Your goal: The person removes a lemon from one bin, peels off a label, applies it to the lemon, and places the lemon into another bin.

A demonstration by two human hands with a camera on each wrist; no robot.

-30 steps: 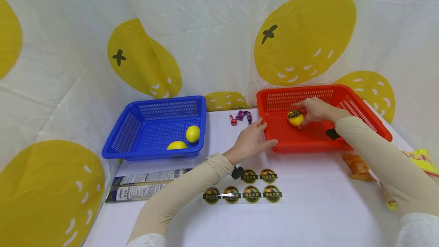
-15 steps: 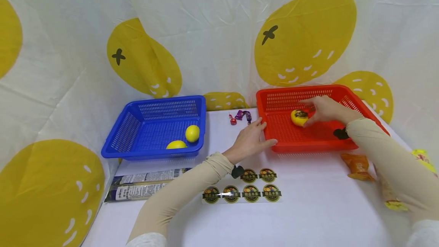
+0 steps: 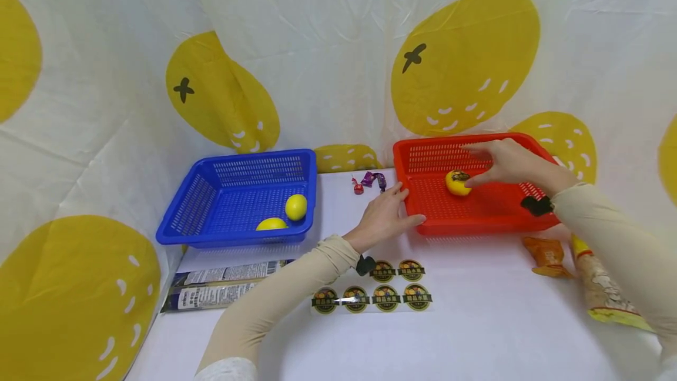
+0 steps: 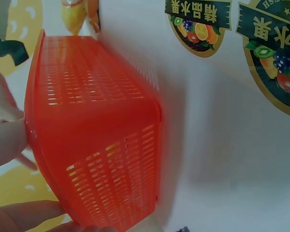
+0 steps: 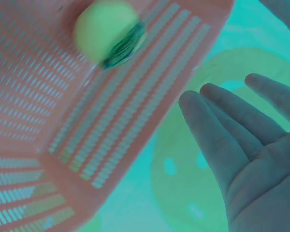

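Inside the red basket (image 3: 460,210) lies a lemon (image 3: 455,187) with a dark round sticker (image 3: 461,176) on it. My right hand (image 3: 505,161) hovers over the basket, fingers spread and holding nothing; its thumb points toward the lemon. In the right wrist view, the lemon (image 5: 104,31) is apart from my right hand (image 5: 261,150). My left hand (image 3: 383,219) rests on the basket's near left corner, thumb along the front rim and fingers at the left rim. The left wrist view shows those fingers (image 4: 31,212) nearly straight against the red rim.
A blue basket (image 3: 238,237) with two lemons stands at the left. A sticker sheet (image 3: 372,309), two long packets (image 3: 217,296), small candies (image 3: 368,179), an orange packet (image 3: 547,254) and a snack bag (image 3: 605,284) lie on the white table.
My right hand has let go of the stickered lemon and moved up and to the right. The lemon has rolled slightly within the basket. My left hand has stayed on the corner.
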